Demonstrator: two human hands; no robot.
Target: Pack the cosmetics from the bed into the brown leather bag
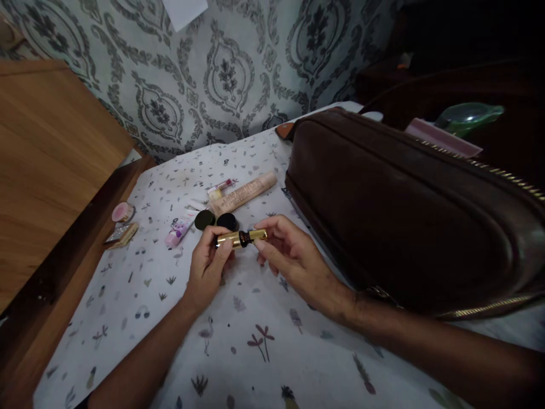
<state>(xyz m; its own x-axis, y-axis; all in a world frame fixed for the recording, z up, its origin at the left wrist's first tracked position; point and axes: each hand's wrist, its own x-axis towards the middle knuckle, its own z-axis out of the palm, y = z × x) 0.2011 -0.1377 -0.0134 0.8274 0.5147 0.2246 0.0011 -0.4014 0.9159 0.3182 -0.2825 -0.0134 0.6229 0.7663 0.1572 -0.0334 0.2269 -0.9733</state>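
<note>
A small gold and dark bottle (243, 239) is held level between both hands, above the patterned white cloth (238, 329). My left hand (210, 261) grips its body, thumb in front and fingers behind. The fingertips of my right hand (289, 255) pinch the gold cap end. Just behind the bottle lie two round dark lids or jars (205, 220), a beige tube (247, 193) and a small tube with a dark red part (223, 184). To the left of them rests a purple and white tube (179, 229).
A large dark brown zippered bag (392, 210) fills the right side. A pink round jar (122, 212) and a flat compact (121, 236) sit at the left edge by a wooden panel (55, 159). Behind is patterned fabric (230, 74). A green clear item (468, 116) shows beyond the bag.
</note>
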